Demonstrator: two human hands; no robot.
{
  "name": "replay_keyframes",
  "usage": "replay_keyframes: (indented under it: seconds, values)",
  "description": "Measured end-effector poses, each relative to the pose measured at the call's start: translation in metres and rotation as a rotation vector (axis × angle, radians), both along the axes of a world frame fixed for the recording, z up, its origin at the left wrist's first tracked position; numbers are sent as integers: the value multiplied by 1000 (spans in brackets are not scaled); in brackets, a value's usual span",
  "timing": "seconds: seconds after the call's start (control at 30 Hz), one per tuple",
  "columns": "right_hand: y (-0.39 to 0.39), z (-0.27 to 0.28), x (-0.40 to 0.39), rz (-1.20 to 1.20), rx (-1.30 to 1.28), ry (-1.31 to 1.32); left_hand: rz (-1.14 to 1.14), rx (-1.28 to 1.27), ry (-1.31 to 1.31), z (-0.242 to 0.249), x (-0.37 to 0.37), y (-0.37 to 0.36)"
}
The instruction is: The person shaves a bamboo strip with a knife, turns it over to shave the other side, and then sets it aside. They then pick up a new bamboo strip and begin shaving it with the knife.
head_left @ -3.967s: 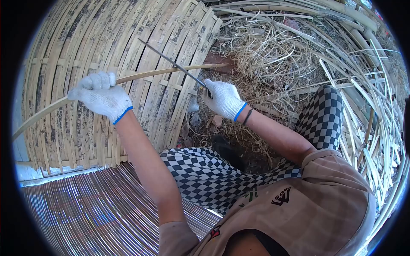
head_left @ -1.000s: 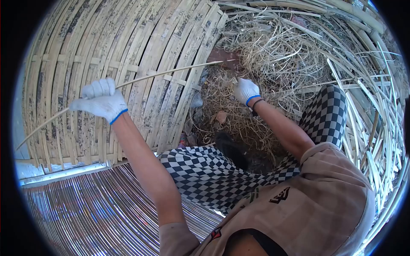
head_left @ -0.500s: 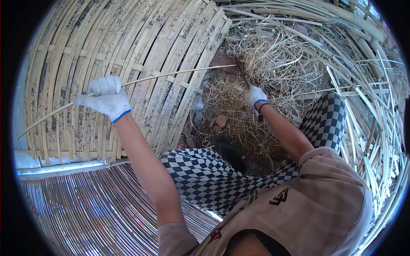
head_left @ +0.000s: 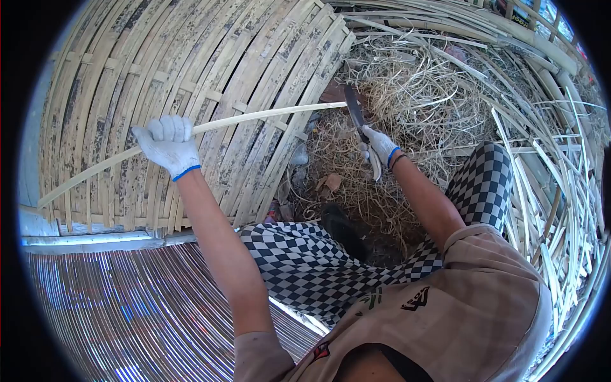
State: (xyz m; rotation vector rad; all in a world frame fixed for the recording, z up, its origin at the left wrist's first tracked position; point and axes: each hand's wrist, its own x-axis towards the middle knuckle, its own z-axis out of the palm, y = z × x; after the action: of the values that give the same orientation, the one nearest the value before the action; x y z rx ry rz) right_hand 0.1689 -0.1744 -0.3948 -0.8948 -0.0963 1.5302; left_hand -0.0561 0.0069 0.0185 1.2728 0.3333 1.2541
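Observation:
My left hand (head_left: 168,143), in a white glove with a blue cuff, is closed round a long, pale bamboo strip (head_left: 254,116). The strip curves from the lower left up to the right, over a woven bamboo panel. My right hand (head_left: 379,148), also gloved, grips a knife (head_left: 354,108) with a dark blade that points up and slightly left. The right end of the strip lies against the blade or just beside it; whether they touch is hard to tell.
The woven panel (head_left: 210,63) fills the upper left. Thin shavings (head_left: 420,89) are heaped beyond my right hand. Split bamboo strips (head_left: 541,210) lie along the right side. A slatted mat (head_left: 159,299) is at the lower left, and a dark shoe (head_left: 344,232) shows between my legs.
The strip now shows a broader face. The knife blade has turned to show its flat side, and my right hand's grip has turned with it. My left hand has shifted slightly right.

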Motion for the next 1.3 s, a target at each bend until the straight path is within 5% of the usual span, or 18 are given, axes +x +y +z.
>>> replay_keyframes:
  seconds: [0.23, 0.37, 0.5, 0.53, 0.67, 0.77, 0.93, 1.03, 1.1, 1.17, 1.23, 1.3]
  values:
    - [9, 23, -21, -5, 44, 262, 24, 9, -17, 2, 8, -2]
    - [11, 35, -19, 112, 142, 223, 17, 8, -9, 3, 6, 5]
    - [9, 32, -23, -12, 82, 246, 25, 11, -32, 2, 5, 8]
    - [17, 33, -30, -85, 71, 503, 31, 6, -44, 1, 3, 9]
    - [8, 90, -34, 242, 216, 104, 46, 22, -44, -2, 0, 9]
    - [16, 87, -49, 166, 189, -22, 102, -7, -46, -1, 1, 11]
    - [29, 31, -51, -159, 114, 467, 109, -16, -70, -8, -1, 7]
    - [18, 54, -61, -37, 94, 278, 3, -36, -74, -11, -10, 20]
    - [12, 68, -64, 27, 101, 61, 301, -128, -4, -36, 10, 32]
    - [-3, 90, -67, 56, 104, -115, 453, 63, 385, -56, 18, 27]
    - [-15, 88, -60, 94, 70, -326, 361, 48, 523, -71, 20, 46]
    - [-30, 70, -56, 125, 12, -560, 297, -52, 395, -61, 20, 29]
